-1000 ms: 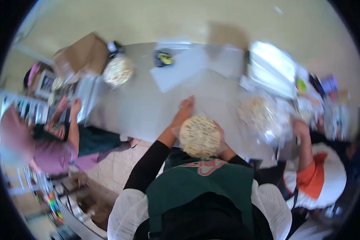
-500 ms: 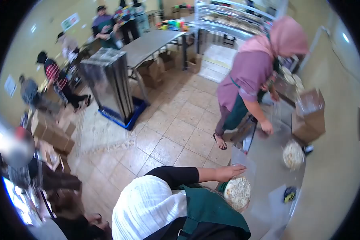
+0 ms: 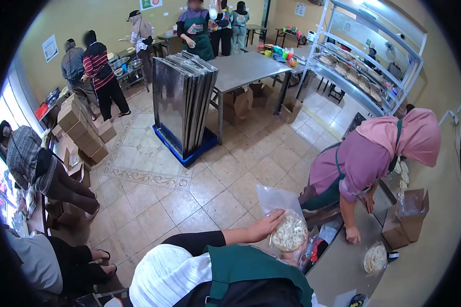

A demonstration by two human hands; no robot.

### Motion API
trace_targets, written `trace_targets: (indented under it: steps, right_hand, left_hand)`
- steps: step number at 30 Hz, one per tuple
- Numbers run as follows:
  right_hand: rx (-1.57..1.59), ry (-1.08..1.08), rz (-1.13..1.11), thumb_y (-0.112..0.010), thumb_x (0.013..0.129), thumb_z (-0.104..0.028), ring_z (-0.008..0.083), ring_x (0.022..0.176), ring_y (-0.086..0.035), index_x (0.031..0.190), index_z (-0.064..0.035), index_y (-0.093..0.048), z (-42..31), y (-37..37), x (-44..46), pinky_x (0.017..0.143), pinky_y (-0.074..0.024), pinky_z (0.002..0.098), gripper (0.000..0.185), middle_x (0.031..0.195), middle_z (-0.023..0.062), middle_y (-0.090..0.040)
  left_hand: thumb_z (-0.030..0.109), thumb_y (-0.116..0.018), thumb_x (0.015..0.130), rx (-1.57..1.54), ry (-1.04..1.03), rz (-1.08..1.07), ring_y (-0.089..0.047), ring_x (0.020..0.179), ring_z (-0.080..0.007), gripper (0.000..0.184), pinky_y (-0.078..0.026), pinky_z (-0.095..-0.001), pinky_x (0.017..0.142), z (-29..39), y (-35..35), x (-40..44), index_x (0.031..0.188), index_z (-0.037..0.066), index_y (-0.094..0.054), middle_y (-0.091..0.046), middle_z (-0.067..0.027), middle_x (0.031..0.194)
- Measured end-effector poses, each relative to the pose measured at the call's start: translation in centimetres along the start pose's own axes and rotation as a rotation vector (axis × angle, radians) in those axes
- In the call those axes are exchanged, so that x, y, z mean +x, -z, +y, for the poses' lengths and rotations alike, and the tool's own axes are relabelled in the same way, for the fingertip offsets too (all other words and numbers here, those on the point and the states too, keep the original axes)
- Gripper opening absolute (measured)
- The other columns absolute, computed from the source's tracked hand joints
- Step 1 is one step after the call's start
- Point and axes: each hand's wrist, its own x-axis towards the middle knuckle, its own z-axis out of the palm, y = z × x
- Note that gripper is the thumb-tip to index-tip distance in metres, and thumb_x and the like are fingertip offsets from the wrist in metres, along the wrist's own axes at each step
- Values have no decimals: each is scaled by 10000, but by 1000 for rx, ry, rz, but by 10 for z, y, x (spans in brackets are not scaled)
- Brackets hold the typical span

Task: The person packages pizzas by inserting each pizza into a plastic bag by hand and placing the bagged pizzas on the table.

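At the lower middle, a black sleeve leads to my left hand [image 3: 272,223], whose fingers lie closed along the edge of a clear plastic bag [image 3: 269,197] and a round, pale, mottled flatbread [image 3: 290,230]. The bag's upper part sticks up beyond the fingers. Under the flatbread's near edge is my right hand [image 3: 293,256], mostly hidden by the bread and the green apron [image 3: 256,266]. The flatbread is held up beside the metal table [image 3: 333,271].
A co-worker in a pink headscarf [image 3: 420,135] leans over the table, one fist on it. A bagged flatbread stack [image 3: 375,258] and an open cardboard box [image 3: 415,217] stand there. Metal trays [image 3: 182,102] stand upright on a blue dolly [image 3: 185,159]. A bread rack [image 3: 353,77] is behind.
My view has swung, so the room sits further right. The flatbread is off to the left of the tabletop, and the clear bag now stands up behind it. The co-worker leans lower.
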Motion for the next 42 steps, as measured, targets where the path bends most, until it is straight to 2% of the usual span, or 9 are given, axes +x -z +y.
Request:
trace_targets:
  steps: [10,15,19,22,25,33,36,39,42]
  right_hand:
    - [58,-125,-157,-364,878,-417,319,1193,-446,1280,-32,-437,53,-45,61,1017,-337,461,562,1309,144,-460]
    - [98,-81,-192,-431,831,-417,306,1195,-446,1282,-69,-447,61,-59,81,1022,-331,444,570,1304,127,-469]
    - [133,-29,-255,-453,787,-370,306,1195,-448,1285,-49,-440,63,-70,87,1011,-345,450,593,1313,132,-459]
    - [72,-12,14,-463,750,-350,320,1200,-441,1296,-23,-421,55,-44,73,1010,-351,455,638,1327,148,-440]
    - [99,35,-219,-434,795,-317,331,1185,-454,1284,-16,-434,51,-85,87,1014,-346,465,575,1300,154,-466]
    - [114,181,-343,-363,894,-376,315,1171,-471,1279,-17,-440,47,-67,104,1015,-353,446,532,1294,144,-475]
    - [95,191,-279,-359,897,-384,313,1168,-474,1278,-16,-441,37,-77,94,1014,-355,445,537,1291,144,-478]
    - [63,194,-224,-355,899,-393,312,1166,-477,1277,-15,-442,28,-83,76,1012,-357,443,541,1289,144,-481]
    - [47,193,-179,-351,902,-401,311,1163,-479,1276,-15,-443,24,-85,61,1011,-359,442,546,1286,144,-483]
  left_hand:
    - [-13,-463,771,141,82,60,-275,1271,-433,551,-252,-423,1069,-32,46,-13,1277,-143,-290,-278,-290,1340]
    - [-47,-470,730,149,109,118,-244,1283,-454,584,-249,-431,1072,-31,53,-9,1272,-158,-283,-268,-294,1348]
    - [-66,-458,722,123,29,120,-218,1294,-462,587,-233,-447,1077,-33,57,-1,1271,-167,-274,-251,-295,1363]
    - [-71,-451,718,27,-27,43,-202,1299,-470,586,-224,-464,1078,-7,49,-15,1265,-178,-270,-241,-300,1370]
    - [-58,-466,719,116,-207,80,-215,1292,-482,564,-244,-483,1067,-24,53,1,1238,-196,-294,-248,-322,1362]
    - [-49,-498,728,15,-394,52,-261,1273,-486,460,-332,-467,1017,-22,62,14,1150,-197,-389,-258,-326,1361]
    - [12,-553,732,33,-506,47,-310,1261,-460,492,-461,-418,898,-21,66,19,1169,-161,-407,-257,-312,1369]
    - [81,-618,709,-59,-529,-80,-401,1229,-401,526,-542,-337,671,-19,84,21,1189,-66,-460,-314,-267,1365]
    - [119,-650,685,-127,-739,61,-564,1074,-321,527,-514,-280,521,-28,102,25,1189,45,-513,-485,-193,1255]
